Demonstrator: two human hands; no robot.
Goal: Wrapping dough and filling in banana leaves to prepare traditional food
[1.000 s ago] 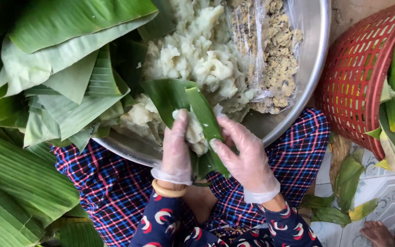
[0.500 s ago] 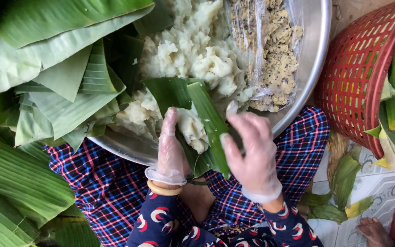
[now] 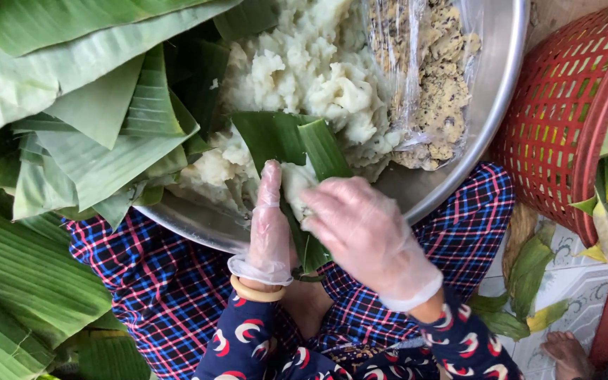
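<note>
We hold a folded green leaf [image 3: 297, 151] over the near rim of the metal bowl [image 3: 490, 91], with a lump of white dough [image 3: 295, 184] lying in it. Our left hand [image 3: 269, 225], gloved, stands edge-on against the leaf's left side, fingers straight and pressed together. Our right hand [image 3: 364, 229], gloved too, covers the leaf from the right, its grip curled and pinching the leaf about the dough. The bowl rests on our checked lap and holds more white dough and a clear bag of speckled filling [image 3: 434, 84]. Loose leaves [image 3: 72, 105] lie left; a red basket [image 3: 564, 127] stands right.
</note>
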